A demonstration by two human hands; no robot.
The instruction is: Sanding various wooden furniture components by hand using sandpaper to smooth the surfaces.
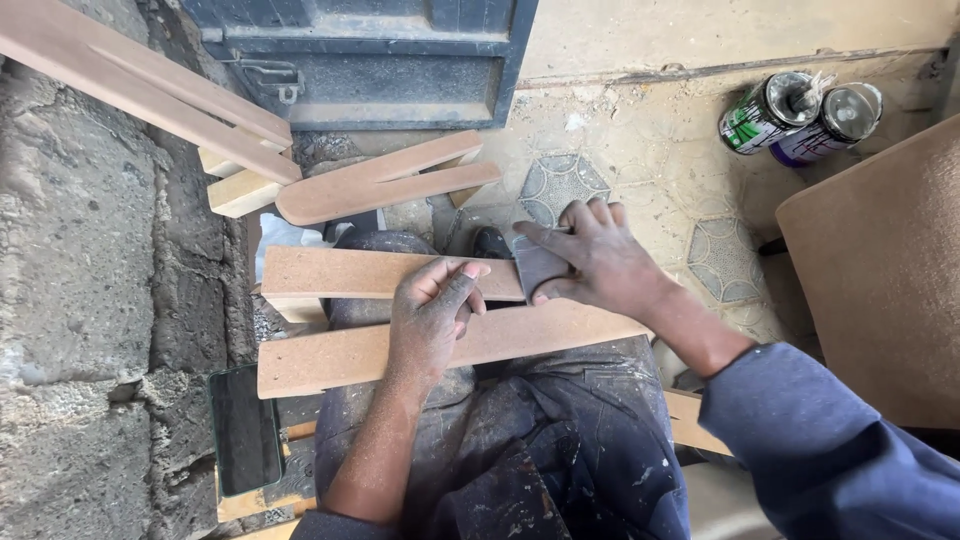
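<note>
The left hand (432, 320) is gripping the forked fibreboard piece (400, 310) lying across the lap; the right hand (600, 262) is pressing a sandpaper pad (538, 264) onto it; two green-and-purple-labelled cans (800, 115) are lying top right.

Lap crowded: two fibreboard strips (400, 305) span the knees. Stone wall (80, 260) closes the left side; a large board (880, 270) closes the right. Open tiled floor (650, 150) ahead, bounded by two cans (800, 115) and forked offcuts (385, 185).
</note>
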